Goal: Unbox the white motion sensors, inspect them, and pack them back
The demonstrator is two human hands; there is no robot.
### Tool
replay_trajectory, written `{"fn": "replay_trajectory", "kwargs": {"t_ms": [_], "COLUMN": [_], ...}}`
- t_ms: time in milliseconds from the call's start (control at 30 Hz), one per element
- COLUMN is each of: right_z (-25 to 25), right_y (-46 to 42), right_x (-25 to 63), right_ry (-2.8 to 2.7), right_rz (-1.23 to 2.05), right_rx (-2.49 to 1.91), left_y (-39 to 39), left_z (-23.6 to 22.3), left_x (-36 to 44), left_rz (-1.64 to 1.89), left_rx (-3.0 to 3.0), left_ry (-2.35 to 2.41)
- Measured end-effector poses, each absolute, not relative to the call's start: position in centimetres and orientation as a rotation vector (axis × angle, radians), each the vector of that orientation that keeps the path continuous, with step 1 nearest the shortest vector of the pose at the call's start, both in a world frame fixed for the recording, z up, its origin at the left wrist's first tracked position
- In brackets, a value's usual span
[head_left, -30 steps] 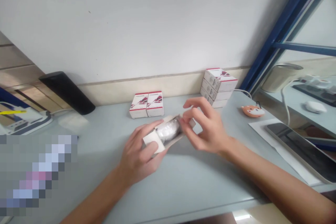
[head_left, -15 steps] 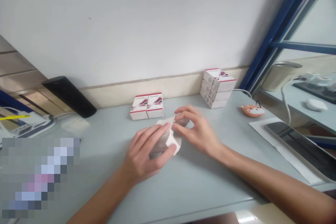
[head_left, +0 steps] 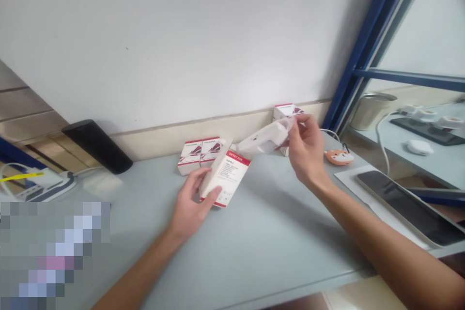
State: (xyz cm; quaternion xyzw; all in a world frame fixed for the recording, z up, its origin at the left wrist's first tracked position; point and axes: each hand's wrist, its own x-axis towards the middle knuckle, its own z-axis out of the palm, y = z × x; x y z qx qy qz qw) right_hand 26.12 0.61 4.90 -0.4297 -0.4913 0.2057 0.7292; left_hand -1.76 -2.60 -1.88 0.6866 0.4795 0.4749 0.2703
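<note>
My left hand (head_left: pixel 189 203) grips a white and red box marked DETECTOR (head_left: pixel 225 179), tilted with its open end up and to the right, just above the grey table (head_left: pixel 254 247). My right hand (head_left: pixel 307 147) is raised to the right of it, fingers pinched on a white inner tray with a bagged item (head_left: pixel 263 139) that has come out of the box. Two matching boxes (head_left: pixel 199 152) lie side by side behind my left hand. A stack of the same boxes (head_left: pixel 285 111) stands by the wall, partly hidden by my right hand.
A black cylinder (head_left: pixel 96 145) leans against the wall at the left. An orange animal-shaped gadget (head_left: pixel 337 157) lies at the right, then a dark tablet on white paper (head_left: pixel 407 206). A blue frame (head_left: pixel 366 38) rises at the right, with a metal can (head_left: pixel 372 109) behind it.
My right hand has pulled the white tray out of the box and lifted it up to the right. My left hand turned the box so its printed side shows.
</note>
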Motion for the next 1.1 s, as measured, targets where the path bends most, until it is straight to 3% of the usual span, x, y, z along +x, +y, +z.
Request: {"fn": "replay_trajectory", "kwargs": {"t_ms": [100,200,333,533,700,900,1100], "right_z": [5.4,5.4,4.8,3.8,3.3,2.4,2.9], "right_y": [0.8,0.9,0.9,0.5,0.6,0.8,-0.8], "right_x": [26.8,26.9,26.2,24.8,24.7,24.2,22.7], "right_ry": [-0.986,-0.928,-0.892,-0.740,-0.672,-0.699,-0.861], "right_rz": [0.221,0.175,0.408,0.961,1.085,1.136,1.568], "right_rx": [-0.984,-0.963,-0.950,-1.029,-1.058,-1.060,-0.901], "left_y": [-2.4,-2.1,-2.4,-3.6,-3.2,-3.6,-5.1], "left_z": [-1.1,-1.3,-1.6,-0.7,-0.9,-0.7,-0.3], "left_x": [-1.5,-1.4,-1.6,-1.5,-1.4,-1.2,-0.4], "left_rz": [1.082,1.137,1.279,0.847,0.753,1.103,1.201], "left_rx": [1.742,1.812,2.040,2.232,2.267,2.307,1.934], "left_ry": [1.303,1.443,1.536,1.351,1.323,1.452,1.417]}}
